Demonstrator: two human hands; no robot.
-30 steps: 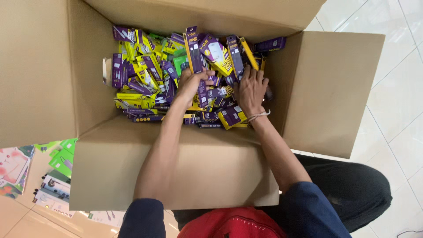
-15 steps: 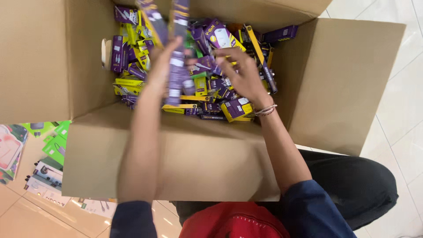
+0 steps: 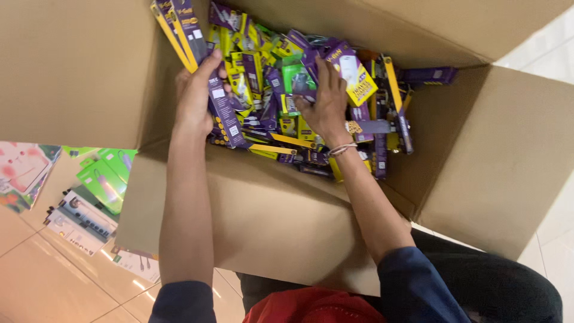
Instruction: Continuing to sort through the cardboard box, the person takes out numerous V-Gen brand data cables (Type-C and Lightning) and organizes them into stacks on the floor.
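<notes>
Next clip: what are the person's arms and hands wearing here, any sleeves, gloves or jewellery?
Both hands are bare, no gloves. The left hand and right hand come from forearms bare up to dark navy sleeves pushed up near the elbows. A thin, light-coloured bracelet circles the right wrist. No rings or watch can be made out.

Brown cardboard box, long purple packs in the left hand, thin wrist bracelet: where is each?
Brown cardboard box [image 3: 496,161]: head view, inner right flap.
Long purple packs [image 3: 185,27]: head view, upper end above the left hand [image 3: 196,98].
Thin wrist bracelet [image 3: 342,149]: head view, band.
</notes>
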